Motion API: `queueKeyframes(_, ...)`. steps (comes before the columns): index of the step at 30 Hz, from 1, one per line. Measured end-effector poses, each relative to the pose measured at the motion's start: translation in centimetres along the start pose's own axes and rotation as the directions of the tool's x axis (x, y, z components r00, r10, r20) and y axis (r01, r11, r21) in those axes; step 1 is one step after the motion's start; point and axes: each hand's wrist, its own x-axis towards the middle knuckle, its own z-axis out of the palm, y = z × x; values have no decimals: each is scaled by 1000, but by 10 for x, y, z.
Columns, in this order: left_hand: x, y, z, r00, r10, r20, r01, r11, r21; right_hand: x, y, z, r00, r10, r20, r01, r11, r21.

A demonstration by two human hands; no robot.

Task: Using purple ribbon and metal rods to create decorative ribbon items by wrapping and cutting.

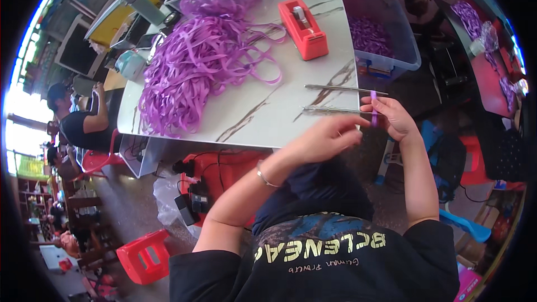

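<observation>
Two thin metal rods [339, 88] stick out side by side past the right edge of the white table. Across their ends runs a short strip of purple ribbon [374, 100]; whether it loops fully round them is unclear. My right hand [394, 116] pinches this strip between thumb and fingers. Just left of it, my left hand [338, 137] reaches over with loosely bent fingers, the index tip close to the ribbon's lower end; nothing shows in its grasp. A big tangled heap of purple ribbon loops [190, 72] covers the table's left part.
A red tape dispenser [305, 31] stands on the marble-patterned table [251, 117]. Beside the table is a clear plastic bin [411, 59] with purple pieces inside. A red stool [142, 257] is on the floor at left. Another person [84, 117] sits at far left.
</observation>
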Motion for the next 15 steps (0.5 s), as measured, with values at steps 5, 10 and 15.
queueKeyframes(5,-29,12,-82,814,290,-503,138,745,653,-7,-4,-8,996,57,-61,-57,998,14)
queueKeyframes(10,-49,2,-161,663,468,-585,355,492,795,-4,-2,-4,998,41,-46,-41,999,-11)
queueKeyframes(15,-45,-5,-173,746,382,-546,396,404,824,-20,16,-63,985,-57,-163,78,989,122)
